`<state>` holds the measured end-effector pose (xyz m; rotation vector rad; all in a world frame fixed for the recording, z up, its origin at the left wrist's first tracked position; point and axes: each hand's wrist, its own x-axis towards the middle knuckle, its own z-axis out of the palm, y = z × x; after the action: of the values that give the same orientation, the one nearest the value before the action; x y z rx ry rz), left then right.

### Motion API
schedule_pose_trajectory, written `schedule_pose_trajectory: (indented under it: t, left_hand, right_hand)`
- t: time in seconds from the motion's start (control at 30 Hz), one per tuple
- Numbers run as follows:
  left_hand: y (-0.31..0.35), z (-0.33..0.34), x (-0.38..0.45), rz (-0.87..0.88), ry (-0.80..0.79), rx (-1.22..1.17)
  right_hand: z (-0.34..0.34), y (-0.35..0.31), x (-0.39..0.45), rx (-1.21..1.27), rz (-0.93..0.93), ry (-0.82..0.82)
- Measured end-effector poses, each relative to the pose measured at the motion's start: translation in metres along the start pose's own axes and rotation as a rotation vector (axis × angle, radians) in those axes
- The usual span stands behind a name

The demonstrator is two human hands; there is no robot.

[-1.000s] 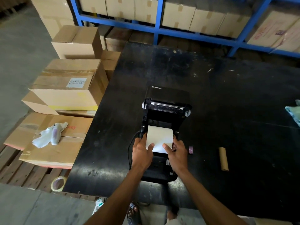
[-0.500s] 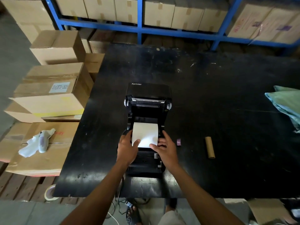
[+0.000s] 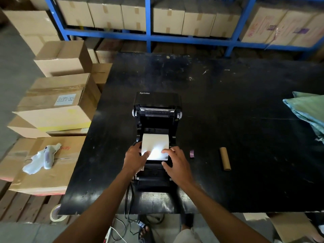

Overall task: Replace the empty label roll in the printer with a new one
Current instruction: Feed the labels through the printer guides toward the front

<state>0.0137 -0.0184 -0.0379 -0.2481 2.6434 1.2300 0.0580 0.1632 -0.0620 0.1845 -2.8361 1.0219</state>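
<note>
Clearly the new roll is already seated: the printer [image 3: 156, 137] sits open on the black worktop [image 3: 228, 111], its lid tipped back behind the bay, and the white label paper [image 3: 155, 146] runs from the bay toward the printer's front edge. The left hand [image 3: 135, 159] lies on the paper's left margin with its thumb pressing the sheet, and the right hand [image 3: 176, 163] rests on the right margin, fingers spread flat rather than closed around anything. Right of the printer, well apart from it, lies the empty cardboard core [image 3: 225, 158], with a small purple bit [image 3: 192, 153] between core and printer. The step in hand looks like feeding the leading edge straight over the front path. To do it well, both hands should keep even pressure on the two margins, so the sheet stays square to the printer's side guides and flat before the lid comes down. Whether the guides already touch the paper cannot be made out.
</note>
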Motion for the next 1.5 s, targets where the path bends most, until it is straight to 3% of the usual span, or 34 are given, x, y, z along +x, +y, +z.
schedule_pose_trajectory:
  t: [0.37,0.7,0.97,1.13,1.4,1.5]
  left_hand:
    - [0.004,-0.007,-0.006,-0.009,-0.037,-0.099]
    - [0.003,-0.008,-0.01,-0.027,-0.031,-0.195]
    - [0.003,-0.01,-0.015,-0.068,-0.047,-0.257]
    - [-0.003,-0.013,-0.017,-0.181,0.061,-0.325]
    - [-0.012,-0.013,-0.019,-0.26,-0.054,-0.443]
    - [-0.015,-0.012,-0.019,-0.266,-0.078,-0.416]
  right_hand:
    - [-0.011,-0.009,0.01,-0.292,-0.014,-0.02]
    - [-0.018,-0.018,0.028,-0.552,-0.233,0.009]
    - [-0.021,-0.004,0.031,-0.532,-0.388,0.117]
    - [-0.022,-0.002,0.027,-0.489,-0.423,0.187]
    - [-0.017,0.004,0.0,-0.385,-0.366,0.093]
    - [-0.018,0.006,-0.01,-0.281,-0.267,0.006]
